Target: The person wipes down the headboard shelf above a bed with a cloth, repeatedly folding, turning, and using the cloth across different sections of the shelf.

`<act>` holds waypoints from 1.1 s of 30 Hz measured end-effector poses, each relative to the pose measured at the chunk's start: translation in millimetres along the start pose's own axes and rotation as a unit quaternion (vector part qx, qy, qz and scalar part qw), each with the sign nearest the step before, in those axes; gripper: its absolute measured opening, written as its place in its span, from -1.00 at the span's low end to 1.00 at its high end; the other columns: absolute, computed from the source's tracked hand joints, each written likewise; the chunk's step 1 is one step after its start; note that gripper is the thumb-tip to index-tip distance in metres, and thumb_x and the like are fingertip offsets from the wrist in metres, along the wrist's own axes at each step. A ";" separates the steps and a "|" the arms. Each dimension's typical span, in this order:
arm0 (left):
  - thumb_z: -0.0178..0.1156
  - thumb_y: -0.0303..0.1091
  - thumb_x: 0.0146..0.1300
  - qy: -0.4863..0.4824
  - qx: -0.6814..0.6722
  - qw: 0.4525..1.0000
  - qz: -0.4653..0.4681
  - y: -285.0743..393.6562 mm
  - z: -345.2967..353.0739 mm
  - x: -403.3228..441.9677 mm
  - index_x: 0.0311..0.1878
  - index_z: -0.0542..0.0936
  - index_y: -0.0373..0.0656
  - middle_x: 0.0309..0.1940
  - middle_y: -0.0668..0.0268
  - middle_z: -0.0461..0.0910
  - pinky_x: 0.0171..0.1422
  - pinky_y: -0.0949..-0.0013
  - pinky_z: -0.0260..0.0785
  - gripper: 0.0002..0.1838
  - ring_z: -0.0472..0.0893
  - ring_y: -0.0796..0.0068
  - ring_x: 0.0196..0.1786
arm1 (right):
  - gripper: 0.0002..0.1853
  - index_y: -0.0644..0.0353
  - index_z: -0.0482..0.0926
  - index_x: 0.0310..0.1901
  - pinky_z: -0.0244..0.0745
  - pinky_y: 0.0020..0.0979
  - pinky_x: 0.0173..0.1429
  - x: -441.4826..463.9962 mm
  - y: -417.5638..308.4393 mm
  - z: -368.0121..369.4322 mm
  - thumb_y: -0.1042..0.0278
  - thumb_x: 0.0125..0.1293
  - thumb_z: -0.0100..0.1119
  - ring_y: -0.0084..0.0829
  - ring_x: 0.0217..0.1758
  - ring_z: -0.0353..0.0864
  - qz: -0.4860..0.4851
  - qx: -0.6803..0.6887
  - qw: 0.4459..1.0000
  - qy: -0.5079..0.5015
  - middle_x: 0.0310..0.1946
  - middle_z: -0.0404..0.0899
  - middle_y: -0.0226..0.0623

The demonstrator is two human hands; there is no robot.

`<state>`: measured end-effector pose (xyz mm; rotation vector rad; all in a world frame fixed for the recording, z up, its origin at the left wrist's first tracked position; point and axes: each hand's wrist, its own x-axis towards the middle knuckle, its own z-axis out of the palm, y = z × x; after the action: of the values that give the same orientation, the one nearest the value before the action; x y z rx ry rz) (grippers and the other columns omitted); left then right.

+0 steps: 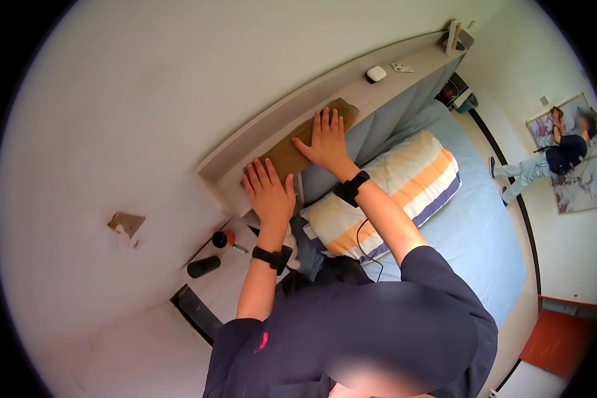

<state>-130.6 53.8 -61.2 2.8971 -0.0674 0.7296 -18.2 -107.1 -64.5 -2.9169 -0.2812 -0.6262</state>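
Note:
A folded brown cloth (286,156) lies along the pale ledge of the headboard (404,58). My left hand (269,192) lies flat on the cloth's near-left end, fingers spread. Further along, my right hand (328,140) presses flat on the cloth with its fingers stretched and the thumb out to the left. Neither hand is wrapped around anything. The parts of the cloth beneath my palms are hidden. Each wrist wears a black band.
Beyond my right hand, a small white-and-black box (375,74) sits on the ledge. Below are a striped pillow (411,179) and the blue bed (491,232). A black cylinder (203,267) stands on the side table (222,292). Another person (564,156) stands by wall pictures.

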 end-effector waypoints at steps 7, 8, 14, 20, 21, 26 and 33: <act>-0.05 0.06 0.43 -0.004 -0.037 0.999 0.032 32.0 34.2 44.5 0.37 0.35 -0.31 0.39 -0.07 0.28 0.54 -0.10 -0.03 -0.34 0.24 -0.08 0.44 | 0.20 0.58 0.12 0.38 -0.26 0.02 0.59 38.0 59.1 12.3 -0.57 0.14 0.00 0.18 0.57 -0.12 0.075 -0.020 0.997 -0.002 0.45 0.01 0.34; -0.05 0.06 0.43 -0.003 -0.043 0.998 0.039 38.6 40.3 52.8 0.37 0.35 -0.31 0.40 -0.07 0.28 0.54 -0.10 -0.04 -0.34 0.24 -0.07 0.45 | 0.24 0.58 0.10 0.40 -0.27 0.01 0.60 44.6 69.5 13.6 -0.60 0.10 0.01 0.17 0.57 -0.13 0.092 -0.015 0.995 -0.016 0.45 0.00 0.35; -0.03 0.01 0.42 -0.017 -0.038 0.998 0.046 69.3 52.5 72.7 0.40 0.30 -0.30 0.41 -0.07 0.26 0.54 -0.13 -0.06 -0.34 0.22 -0.07 0.46 | 0.34 0.60 0.04 0.41 -0.28 -0.11 0.62 76.0 113.3 12.3 -0.68 0.02 0.02 0.11 0.59 -0.14 0.095 0.021 0.991 -0.092 0.47 -0.04 0.34; -0.01 -0.04 0.41 -0.040 -0.045 0.996 0.061 75.0 54.2 80.5 0.42 0.26 -0.29 0.41 -0.13 0.23 0.53 -0.17 -0.04 -0.35 0.20 -0.19 0.45 | 0.38 0.62 0.03 0.40 -0.27 -0.10 0.62 88.4 127.0 19.8 -0.73 -0.01 -0.03 0.14 0.58 -0.15 0.070 -0.009 0.990 -0.124 0.46 -0.03 0.34; -0.01 -0.06 0.42 -0.032 -0.032 0.997 0.057 75.3 54.6 81.3 0.41 0.28 -0.28 0.40 -0.15 0.23 0.52 -0.18 -0.01 -0.37 0.19 -0.22 0.44 | 0.38 0.62 0.03 0.40 -0.27 -0.10 0.62 89.6 127.5 18.1 -0.73 -0.01 -0.03 0.14 0.58 -0.15 0.079 -0.022 0.990 -0.118 0.46 -0.03 0.34; 0.04 -0.08 0.39 0.001 -0.012 0.998 0.067 77.1 56.9 79.3 0.39 0.32 -0.27 0.39 -0.17 0.22 0.48 -0.18 0.08 -0.39 0.19 -0.28 0.43 | 0.41 0.62 0.01 0.41 -0.34 -0.08 0.62 86.9 125.4 15.9 -0.74 -0.04 0.00 0.15 0.60 -0.22 0.103 0.067 0.985 -0.118 0.50 -0.14 0.30; 0.06 -0.13 0.39 0.029 -0.014 0.997 0.069 77.0 55.4 79.6 0.35 0.37 -0.25 0.33 -0.21 0.27 0.39 -0.18 0.20 -0.44 0.25 -0.29 0.37 | 0.42 0.62 -0.01 0.42 -0.34 -0.07 0.62 87.5 125.5 14.0 -0.76 -0.05 -0.03 0.12 0.61 -0.24 0.103 0.065 0.985 -0.122 0.51 -0.16 0.28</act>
<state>-40.8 -31.6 -61.1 2.8642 -0.2715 0.8287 92.3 -213.3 -53.3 -2.8432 -0.0428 -0.2107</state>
